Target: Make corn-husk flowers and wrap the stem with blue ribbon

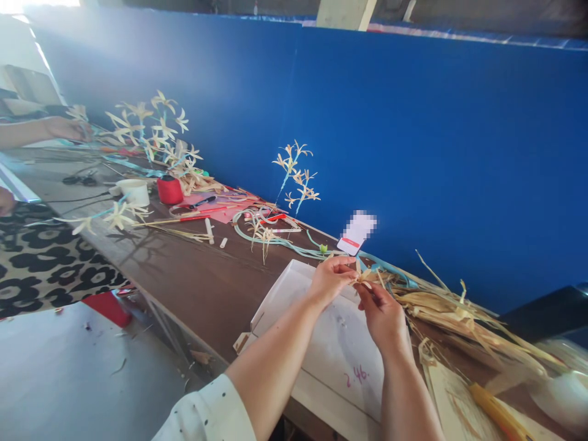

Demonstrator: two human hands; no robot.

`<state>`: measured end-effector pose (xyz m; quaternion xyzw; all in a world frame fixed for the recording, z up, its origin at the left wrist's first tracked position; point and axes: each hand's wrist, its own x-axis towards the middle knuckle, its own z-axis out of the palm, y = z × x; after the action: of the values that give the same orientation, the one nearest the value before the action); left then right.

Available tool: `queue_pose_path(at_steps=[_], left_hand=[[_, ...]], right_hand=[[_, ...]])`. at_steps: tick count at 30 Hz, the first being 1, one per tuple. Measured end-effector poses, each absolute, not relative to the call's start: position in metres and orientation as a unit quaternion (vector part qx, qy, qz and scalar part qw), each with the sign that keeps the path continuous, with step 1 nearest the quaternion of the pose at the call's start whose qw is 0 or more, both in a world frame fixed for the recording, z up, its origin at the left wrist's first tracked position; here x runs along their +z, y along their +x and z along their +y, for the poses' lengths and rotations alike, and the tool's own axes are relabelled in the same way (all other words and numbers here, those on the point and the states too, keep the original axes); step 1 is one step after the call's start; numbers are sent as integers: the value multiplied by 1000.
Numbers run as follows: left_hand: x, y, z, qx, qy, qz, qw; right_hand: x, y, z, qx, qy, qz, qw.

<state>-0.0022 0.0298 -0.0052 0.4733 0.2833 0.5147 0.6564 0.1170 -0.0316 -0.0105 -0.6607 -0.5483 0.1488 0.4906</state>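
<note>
My left hand (334,278) and my right hand (382,313) meet above a white cardboard box (307,367). Fingers of both are pinched on a small pale flower of dried husk strips (362,278), whose petals poke out between them; its lower part is hidden. Just behind lies a phone (350,245) with a partly blurred screen. A bundle of dried husk strips (436,306) spreads over the table to the right of my right hand. Pale blue-green cords (285,248) run along the back, to the left of my left hand.
Finished husk flower stems (297,174) stand against the blue partition (413,135). Further left are a white cup (136,192), a red container (169,190), scissors (80,177) and more husk flowers (151,122). Another person's hand (68,128) works at the far left. A yellow-handled tool (498,413) lies front right.
</note>
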Motion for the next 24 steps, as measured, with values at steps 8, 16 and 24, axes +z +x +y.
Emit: queue_pose_path(at_steps=[8,16,24], left_hand=[[-7,1,31,525,437,267,680],[-6,3,32,536,405,248,698],[-3,2,30,531,392,245,710]], right_hand=[[-9,116,-33,125,-673,-539,491],[-7,113,-35,115,-676,-522,507],[-9,114,-34,118,-673,-510,522]])
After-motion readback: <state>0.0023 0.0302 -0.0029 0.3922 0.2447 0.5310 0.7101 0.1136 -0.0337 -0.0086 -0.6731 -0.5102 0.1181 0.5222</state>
